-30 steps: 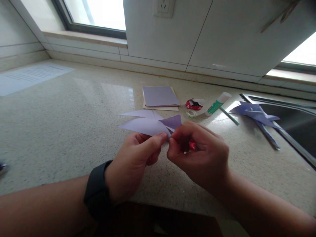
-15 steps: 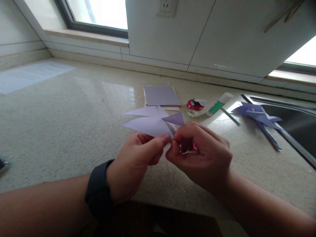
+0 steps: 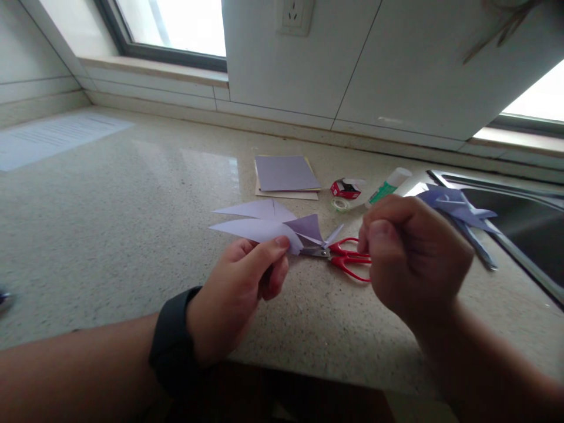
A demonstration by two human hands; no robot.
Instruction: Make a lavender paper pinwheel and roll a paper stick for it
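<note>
Your left hand (image 3: 238, 288) pinches the folded purple paper (image 3: 268, 226) while your right hand (image 3: 412, 258) hovers curled and apparently empty, so next you should probably pick up the red scissors (image 3: 346, 255).

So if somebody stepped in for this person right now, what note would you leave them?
Left hand: pinches the folded purple paper above the counter.
Right hand: closed, lifted beside it; I cannot tell whether it holds anything.
Red scissors lie on the counter between the hands.
Done: paper folded into pointed flaps; a finished purple pinwheel lies by the sink.
Left: this piece is not yet assembled.
</note>
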